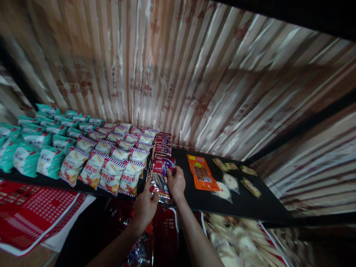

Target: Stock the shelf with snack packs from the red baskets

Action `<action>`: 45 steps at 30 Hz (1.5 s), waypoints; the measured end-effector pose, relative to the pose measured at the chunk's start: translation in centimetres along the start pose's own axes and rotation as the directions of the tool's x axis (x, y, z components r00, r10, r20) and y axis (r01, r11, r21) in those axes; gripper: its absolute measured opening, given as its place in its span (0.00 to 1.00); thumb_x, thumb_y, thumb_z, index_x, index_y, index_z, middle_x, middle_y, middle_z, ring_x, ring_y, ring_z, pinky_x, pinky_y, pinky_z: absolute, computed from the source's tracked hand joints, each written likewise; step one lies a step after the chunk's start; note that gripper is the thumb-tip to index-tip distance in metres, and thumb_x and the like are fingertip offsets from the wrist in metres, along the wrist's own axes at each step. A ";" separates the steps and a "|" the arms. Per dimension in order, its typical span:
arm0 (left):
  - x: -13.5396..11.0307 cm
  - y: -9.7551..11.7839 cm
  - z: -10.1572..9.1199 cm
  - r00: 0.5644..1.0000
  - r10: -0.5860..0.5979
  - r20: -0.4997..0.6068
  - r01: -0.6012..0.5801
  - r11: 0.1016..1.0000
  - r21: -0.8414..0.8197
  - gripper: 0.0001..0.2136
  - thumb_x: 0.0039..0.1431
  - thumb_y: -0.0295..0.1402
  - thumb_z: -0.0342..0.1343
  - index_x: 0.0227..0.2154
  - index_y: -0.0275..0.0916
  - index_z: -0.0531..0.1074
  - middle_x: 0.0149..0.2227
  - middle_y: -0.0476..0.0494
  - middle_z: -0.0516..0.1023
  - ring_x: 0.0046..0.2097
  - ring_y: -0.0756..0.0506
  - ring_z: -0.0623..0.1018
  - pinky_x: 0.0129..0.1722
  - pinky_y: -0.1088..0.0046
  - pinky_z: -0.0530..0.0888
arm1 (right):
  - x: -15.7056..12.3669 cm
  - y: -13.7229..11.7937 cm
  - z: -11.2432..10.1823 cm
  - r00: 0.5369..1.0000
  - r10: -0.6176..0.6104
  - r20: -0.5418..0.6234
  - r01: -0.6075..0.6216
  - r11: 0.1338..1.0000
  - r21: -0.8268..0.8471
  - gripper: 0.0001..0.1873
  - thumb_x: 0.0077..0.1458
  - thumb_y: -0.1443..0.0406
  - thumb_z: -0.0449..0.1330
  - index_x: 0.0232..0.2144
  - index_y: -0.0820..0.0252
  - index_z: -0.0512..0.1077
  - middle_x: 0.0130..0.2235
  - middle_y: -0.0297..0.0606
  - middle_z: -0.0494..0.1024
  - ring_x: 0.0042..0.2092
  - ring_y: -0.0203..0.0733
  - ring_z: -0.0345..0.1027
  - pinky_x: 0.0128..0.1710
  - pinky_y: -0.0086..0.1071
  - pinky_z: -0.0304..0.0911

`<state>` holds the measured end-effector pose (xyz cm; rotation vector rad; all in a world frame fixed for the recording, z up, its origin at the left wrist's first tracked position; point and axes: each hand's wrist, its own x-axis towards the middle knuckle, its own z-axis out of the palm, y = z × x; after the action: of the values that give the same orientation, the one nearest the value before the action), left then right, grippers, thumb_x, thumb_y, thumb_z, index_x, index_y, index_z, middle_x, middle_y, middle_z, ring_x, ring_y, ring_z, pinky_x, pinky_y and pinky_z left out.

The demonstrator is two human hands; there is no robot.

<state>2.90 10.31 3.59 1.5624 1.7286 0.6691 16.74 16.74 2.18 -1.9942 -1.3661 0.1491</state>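
Observation:
My right hand (176,181) grips the right edge of a dark red snack packet (161,172), thumb on its printed front. At the packet's lower left, my left hand (146,204) closes on the edge with thumb and forefinger. The packet leans at the front of a row of matching red packets (163,142) on a black shelf (191,202). Just left of that row stand several white packets with striped edges (130,176). To the right, an orange packet (202,173) lies flat on the shelf.
Teal packets (51,161) fill the shelf's left end. Small yellowish packets (250,187) and round white ones (230,182) lie at the right. Below are a red basket (39,211) and a basket of pale packets (241,241). Striped plastic sheeting (155,74) hangs behind.

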 end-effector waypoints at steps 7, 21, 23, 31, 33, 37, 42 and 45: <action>0.2 -0.5 -0.1 1.000 0.004 0.015 -0.006 0.984 0.178 0.26 0.57 0.38 0.46 0.59 0.39 0.56 0.34 0.37 0.80 0.36 0.40 0.78 0.36 0.66 0.69 | -0.1 0.3 0.5 0.998 0.027 0.050 -0.024 0.998 -0.066 0.19 0.55 0.56 0.50 0.43 0.63 0.68 0.41 0.45 0.72 0.42 0.46 0.67 0.36 0.33 0.58; 0.9 -1.6 0.3 0.998 0.054 -0.031 -0.059 0.981 -0.185 0.16 0.56 0.33 0.46 0.46 0.38 0.69 0.27 0.47 0.77 0.30 0.48 0.76 0.31 0.75 0.68 | -0.2 -0.3 0.1 1.000 0.022 0.004 -0.022 0.998 -0.052 0.17 0.55 0.56 0.49 0.37 0.61 0.69 0.37 0.43 0.73 0.40 0.45 0.65 0.36 0.33 0.56; 1.3 -1.6 0.5 0.998 0.055 -0.036 -0.064 0.922 -0.383 0.15 0.55 0.34 0.48 0.44 0.37 0.70 0.25 0.49 0.76 0.27 0.49 0.74 0.28 0.76 0.68 | 0.0 -0.5 -0.4 0.999 0.040 -0.003 -0.040 0.998 0.052 0.17 0.54 0.54 0.49 0.35 0.60 0.69 0.34 0.39 0.73 0.35 0.42 0.65 0.34 0.32 0.56; 3.2 1.5 -0.5 0.998 -0.021 0.063 0.062 0.615 -0.786 0.22 0.51 0.43 0.52 0.44 0.31 0.66 0.18 0.56 0.66 0.19 0.54 0.67 0.21 0.78 0.65 | 1.3 -0.4 -1.0 0.977 0.111 0.182 -0.212 0.575 0.790 0.18 0.43 0.51 0.59 0.29 0.58 0.64 0.27 0.27 0.69 0.27 0.32 0.61 0.29 0.27 0.59; 3.1 1.6 -0.7 0.999 0.025 0.033 0.006 0.699 -0.715 0.21 0.55 0.43 0.48 0.44 0.32 0.67 0.20 0.52 0.70 0.22 0.52 0.70 0.24 0.76 0.67 | 1.5 -0.2 -0.7 0.970 0.164 0.180 -0.237 0.459 0.856 0.19 0.42 0.51 0.60 0.28 0.56 0.61 0.25 0.24 0.67 0.24 0.29 0.59 0.26 0.25 0.58; 1.9 0.4 -0.2 0.919 0.222 -0.325 -0.308 0.920 -0.244 0.18 0.61 0.38 0.39 0.47 0.36 0.67 0.42 0.39 0.75 0.45 0.44 0.73 0.46 0.62 0.69 | 2.2 0.2 -0.3 0.927 0.354 0.128 -0.250 0.323 0.913 0.20 0.41 0.50 0.60 0.29 0.55 0.59 0.20 0.19 0.63 0.19 0.28 0.56 0.20 0.23 0.55; 0.2 -1.1 1.8 0.767 0.560 -0.313 -0.478 0.824 0.302 0.19 0.61 0.32 0.40 0.53 0.36 0.63 0.56 0.38 0.67 0.60 0.40 0.61 0.56 0.55 0.62 | 3.3 1.0 -0.6 0.857 0.511 0.070 -0.257 0.305 0.917 0.19 0.41 0.51 0.60 0.25 0.56 0.57 0.17 0.19 0.62 0.18 0.29 0.58 0.19 0.24 0.56; -0.2 -1.2 2.7 0.713 0.678 -0.180 -0.557 0.702 0.443 0.17 0.59 0.34 0.46 0.51 0.42 0.67 0.60 0.43 0.62 0.63 0.38 0.55 0.59 0.52 0.55 | 3.8 1.4 -0.9 0.857 0.512 0.053 -0.254 0.331 0.909 0.19 0.42 0.50 0.60 0.24 0.56 0.58 0.17 0.20 0.63 0.18 0.30 0.61 0.19 0.24 0.57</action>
<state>4.26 9.76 1.00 2.4838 1.5803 1.0417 19.94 19.24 3.09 -1.2463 -0.3716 0.6890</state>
